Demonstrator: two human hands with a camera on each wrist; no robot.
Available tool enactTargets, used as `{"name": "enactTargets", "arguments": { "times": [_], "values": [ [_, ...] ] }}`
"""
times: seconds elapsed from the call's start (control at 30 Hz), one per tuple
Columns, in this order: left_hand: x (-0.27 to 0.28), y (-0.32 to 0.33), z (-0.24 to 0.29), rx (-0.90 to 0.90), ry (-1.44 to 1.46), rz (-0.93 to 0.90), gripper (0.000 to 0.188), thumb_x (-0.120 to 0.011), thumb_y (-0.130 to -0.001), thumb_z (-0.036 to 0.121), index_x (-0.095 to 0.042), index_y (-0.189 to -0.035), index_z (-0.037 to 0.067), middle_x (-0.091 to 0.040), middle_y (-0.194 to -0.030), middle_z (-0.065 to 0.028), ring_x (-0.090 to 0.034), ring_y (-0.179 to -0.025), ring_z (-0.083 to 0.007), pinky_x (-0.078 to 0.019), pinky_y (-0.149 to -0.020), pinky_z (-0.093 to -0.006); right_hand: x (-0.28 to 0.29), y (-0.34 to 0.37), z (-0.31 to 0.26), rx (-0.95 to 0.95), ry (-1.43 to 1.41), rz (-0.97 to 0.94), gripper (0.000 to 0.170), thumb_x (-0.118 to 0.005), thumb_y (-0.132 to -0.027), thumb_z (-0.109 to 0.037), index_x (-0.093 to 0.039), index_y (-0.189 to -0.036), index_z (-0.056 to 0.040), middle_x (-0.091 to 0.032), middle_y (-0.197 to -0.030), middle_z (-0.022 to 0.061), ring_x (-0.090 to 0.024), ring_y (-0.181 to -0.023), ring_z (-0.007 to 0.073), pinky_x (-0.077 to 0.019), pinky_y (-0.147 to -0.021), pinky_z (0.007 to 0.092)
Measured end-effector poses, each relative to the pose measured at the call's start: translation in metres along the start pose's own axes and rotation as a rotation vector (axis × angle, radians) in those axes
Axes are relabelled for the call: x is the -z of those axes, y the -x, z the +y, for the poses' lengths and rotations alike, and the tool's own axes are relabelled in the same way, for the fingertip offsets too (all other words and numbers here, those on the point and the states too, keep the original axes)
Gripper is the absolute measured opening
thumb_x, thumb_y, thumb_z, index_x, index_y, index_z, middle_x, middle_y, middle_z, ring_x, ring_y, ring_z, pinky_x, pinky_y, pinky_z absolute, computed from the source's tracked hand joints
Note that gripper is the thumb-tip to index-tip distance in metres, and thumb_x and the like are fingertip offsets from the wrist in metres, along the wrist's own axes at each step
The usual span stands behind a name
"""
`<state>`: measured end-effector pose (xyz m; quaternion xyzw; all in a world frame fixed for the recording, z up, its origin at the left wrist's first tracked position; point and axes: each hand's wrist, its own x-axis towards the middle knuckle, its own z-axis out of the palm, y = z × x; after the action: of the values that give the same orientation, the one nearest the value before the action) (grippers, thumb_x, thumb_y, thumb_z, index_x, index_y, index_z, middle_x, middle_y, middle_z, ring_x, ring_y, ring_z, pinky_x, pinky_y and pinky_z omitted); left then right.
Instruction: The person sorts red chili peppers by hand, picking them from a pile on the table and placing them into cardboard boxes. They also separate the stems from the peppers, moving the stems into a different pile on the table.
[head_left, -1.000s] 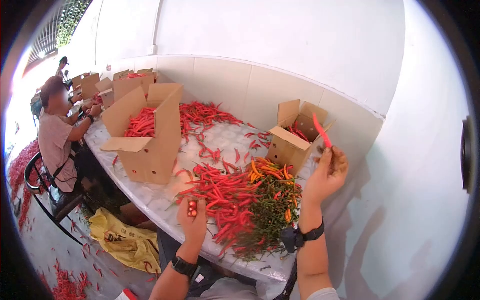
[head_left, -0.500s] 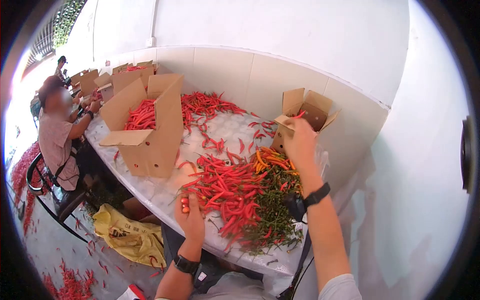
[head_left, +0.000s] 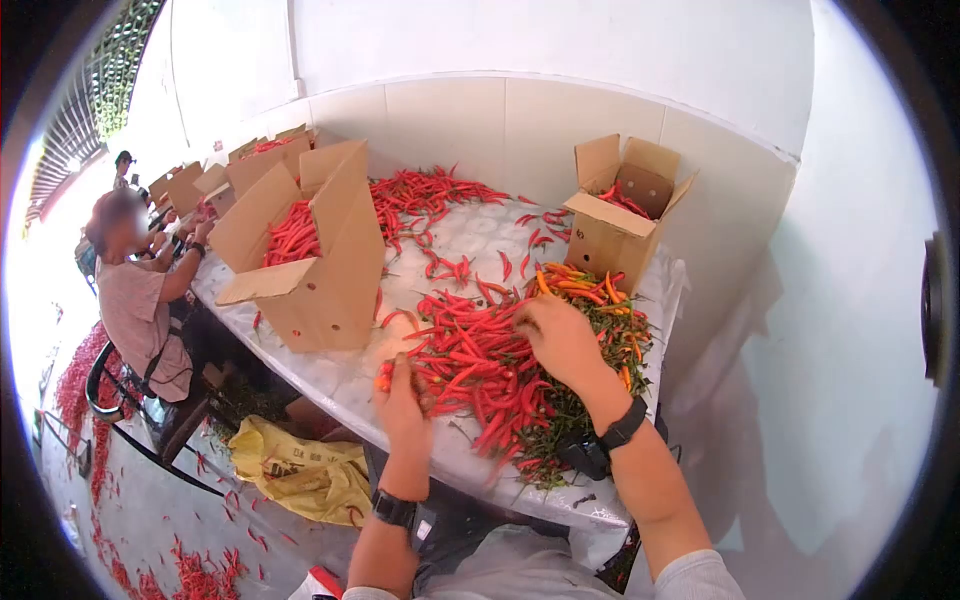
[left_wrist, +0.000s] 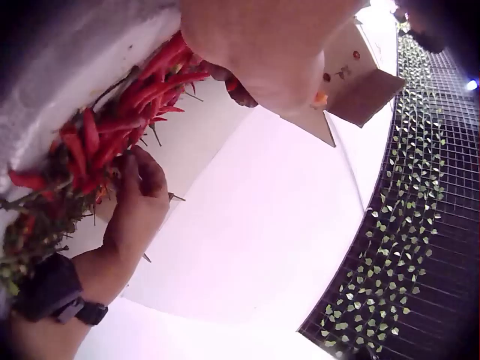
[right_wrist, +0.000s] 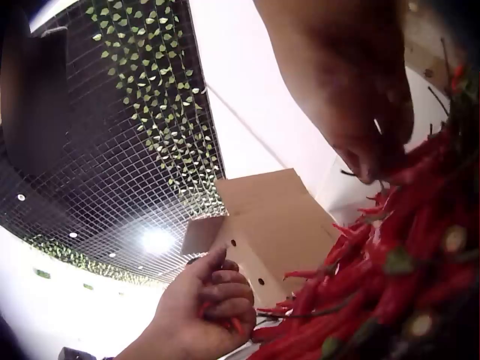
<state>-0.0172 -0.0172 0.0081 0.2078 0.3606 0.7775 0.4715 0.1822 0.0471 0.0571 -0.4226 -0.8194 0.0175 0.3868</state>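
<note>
My left hand (head_left: 403,408) curls round a few red chili peppers (right_wrist: 236,324) just past the table's front edge; their ends show above its fingers in the head view. Beside it spreads a heap of red chilies (head_left: 465,375). At this heap's right side, my right hand (head_left: 562,340) reaches down with bent fingers. Its fingertips pinch at a red chili (right_wrist: 409,171) on the heap, partly hidden by the hand. Green chilies with stems (head_left: 545,465) lie under the right forearm, and orange chilies (head_left: 575,283) lie beyond that hand.
An open small carton (head_left: 612,235) with red chilies stands at the back right. A larger open carton (head_left: 325,305) full of them stands on the left. Loose chilies (head_left: 435,195) lie along the wall. Another person (head_left: 140,290) sits farther left; a yellow sack (head_left: 300,470) lies on the floor.
My right hand first held up a red chili, then reached to the small carton, and is now down at the red heap. My left hand keeps its chilies. The head view has shifted.
</note>
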Motion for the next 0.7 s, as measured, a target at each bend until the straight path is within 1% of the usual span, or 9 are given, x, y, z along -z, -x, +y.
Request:
{"name": "enactTargets", "arguments": {
  "times": [0.1,0.23,0.27,0.37,0.4,0.5,0.57,0.63,0.7],
  "values": [
    [-0.011,-0.001,-0.012,0.051,0.055,-0.092,0.017,-0.054,-0.092,0.023,-0.051,-0.08,0.01,-0.046,-0.056,0.0018,-0.038,-0.04,-0.0068,-0.0268,-0.034,-0.0211,0.013,-0.004,-0.007,0.0,-0.129,0.341,0.014,-0.062,-0.075,-0.005,-0.058,-0.089,-0.0024,-0.058,-0.085,0.0154,-0.057,-0.081,0.0343,-0.0467,-0.071,0.0402],
    [-0.024,0.006,-0.013,0.059,0.098,-0.172,0.017,-0.053,-0.092,0.024,-0.053,-0.083,0.01,-0.049,-0.058,0.0013,-0.04,-0.041,-0.0067,-0.027,-0.035,-0.0209,0.021,-0.002,-0.017,-0.265,-0.711,0.443,0.009,-0.06,-0.082,-0.004,-0.057,-0.088,0.0017,-0.061,-0.085,0.0063,-0.059,-0.079,0.0153,-0.0474,-0.073,0.0294],
    [-0.026,0.008,-0.01,0.058,0.104,-0.174,0.017,-0.053,-0.093,0.025,-0.054,-0.084,0.01,-0.05,-0.058,0.0012,-0.041,-0.041,-0.0066,-0.0271,-0.035,-0.0208,0.027,0.001,-0.022,-0.285,-0.775,0.352,0.011,-0.058,-0.084,-0.005,-0.057,-0.092,0.0025,-0.061,-0.087,0.0042,-0.056,-0.08,0.0092,-0.0465,-0.074,0.0253],
    [-0.025,0.01,-0.006,0.075,0.069,-0.273,0.018,-0.053,-0.092,0.025,-0.055,-0.087,0.008,-0.05,-0.058,0.0018,-0.04,-0.04,-0.0061,-0.0273,-0.035,-0.0206,0.02,0.013,-0.023,-0.269,-0.762,0.142,0.015,-0.06,-0.083,-0.007,-0.057,-0.095,0.0022,-0.062,-0.087,0.0056,-0.057,-0.08,0.0106,-0.0468,-0.074,0.0252],
    [-0.025,0.01,-0.004,0.122,0.008,-0.317,0.018,-0.054,-0.092,0.024,-0.056,-0.088,0.007,-0.05,-0.057,0.0022,-0.039,-0.039,-0.0059,-0.0271,-0.035,-0.0206,0.018,0.015,-0.023,-0.216,-0.653,0.067,0.01,-0.058,-0.086,-0.005,-0.055,-0.094,-0.001,-0.057,-0.086,0.0012,-0.054,-0.078,0.0065,-0.0455,-0.071,0.0218],
    [-0.025,0.014,-0.002,0.212,-0.147,-0.455,0.016,-0.058,-0.09,0.022,-0.058,-0.09,0.006,-0.05,-0.057,0.0032,-0.038,-0.038,-0.0051,-0.0267,-0.034,-0.0205,0.013,0.016,-0.032,-0.232,-0.816,0.038,0.011,-0.059,-0.085,-0.005,-0.054,-0.094,-0.0006,-0.057,-0.087,0.0013,-0.054,-0.078,0.0065,-0.0453,-0.071,0.022],
    [-0.027,0.018,-0.004,0.192,-0.203,-0.555,0.016,-0.061,-0.088,0.021,-0.058,-0.091,0.005,-0.05,-0.056,0.0036,-0.038,-0.038,-0.0046,-0.0264,-0.034,-0.0202,0.01,0.016,-0.031,-0.222,-0.721,0.026,0.012,-0.06,-0.083,-0.006,-0.055,-0.093,0.0,-0.059,-0.086,0.0033,-0.055,-0.078,0.0076,-0.0459,-0.07,0.0233],
    [-0.03,0.021,-0.006,0.18,-0.235,-0.545,0.016,-0.064,-0.086,0.019,-0.059,-0.091,0.005,-0.051,-0.057,0.0036,-0.039,-0.038,-0.0043,-0.0268,-0.034,-0.02,0.012,0.017,-0.036,-0.23,-0.761,0.045,0.014,-0.061,-0.081,-0.009,-0.058,-0.091,0.0004,-0.062,-0.082,0.0064,-0.058,-0.074,0.0109,-0.0475,-0.069,0.0265],
    [-0.028,0.021,-0.013,0.18,-0.226,-0.529,0.017,-0.065,-0.084,0.018,-0.059,-0.093,0.004,-0.052,-0.058,0.0035,-0.039,-0.038,-0.0041,-0.0273,-0.034,-0.0198,0.011,0.019,-0.032,-0.186,-0.639,-0.025,0.01,-0.06,-0.082,-0.006,-0.056,-0.089,-0.0004,-0.06,-0.08,0.0028,-0.056,-0.071,0.0077,-0.0465,-0.066,0.0234]
  ]
}}
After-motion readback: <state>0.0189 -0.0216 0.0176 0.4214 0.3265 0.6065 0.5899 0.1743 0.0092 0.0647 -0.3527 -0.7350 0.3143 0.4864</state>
